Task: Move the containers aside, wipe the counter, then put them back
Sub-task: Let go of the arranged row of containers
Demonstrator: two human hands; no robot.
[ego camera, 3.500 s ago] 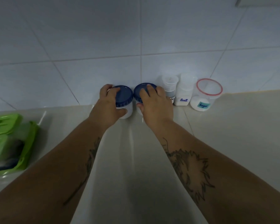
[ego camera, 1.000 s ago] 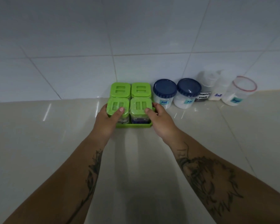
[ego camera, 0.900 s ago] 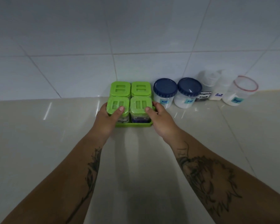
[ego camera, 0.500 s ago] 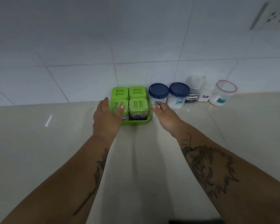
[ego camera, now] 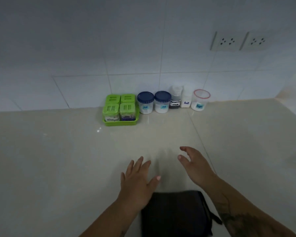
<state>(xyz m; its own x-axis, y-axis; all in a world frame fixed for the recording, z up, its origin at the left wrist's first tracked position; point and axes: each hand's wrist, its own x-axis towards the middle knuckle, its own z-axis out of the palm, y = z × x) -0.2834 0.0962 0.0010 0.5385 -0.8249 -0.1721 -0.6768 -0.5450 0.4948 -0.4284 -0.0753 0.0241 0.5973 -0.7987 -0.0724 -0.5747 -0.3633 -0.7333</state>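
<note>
A green tray (ego camera: pixel 120 123) with several green-lidded jars stands against the tiled wall. To its right, in a row, are two blue-lidded MSG jars (ego camera: pixel 145 102) (ego camera: pixel 162 101), a dark seasoning sauce bottle (ego camera: pixel 175 99), a white salt bottle (ego camera: pixel 186 98) and a red-rimmed sugar tub (ego camera: pixel 200 100). My left hand (ego camera: pixel 138 181) hovers open over the counter near me, fingers spread. My right hand (ego camera: pixel 194 165) is open beside it, fingers loosely curled, holding nothing. A dark folded cloth (ego camera: pixel 175 213) lies on the counter between my forearms.
The beige glossy counter (ego camera: pixel 58 159) stretches left and right of my hands. Two wall sockets (ego camera: pixel 226 41) (ego camera: pixel 256 41) sit high on the right of the white tiled wall. The counter turns a corner at the far right.
Both hands let go of the green tray and pulled back toward me. The view drew back and the dark cloth came into sight. The containers stay by the wall.
</note>
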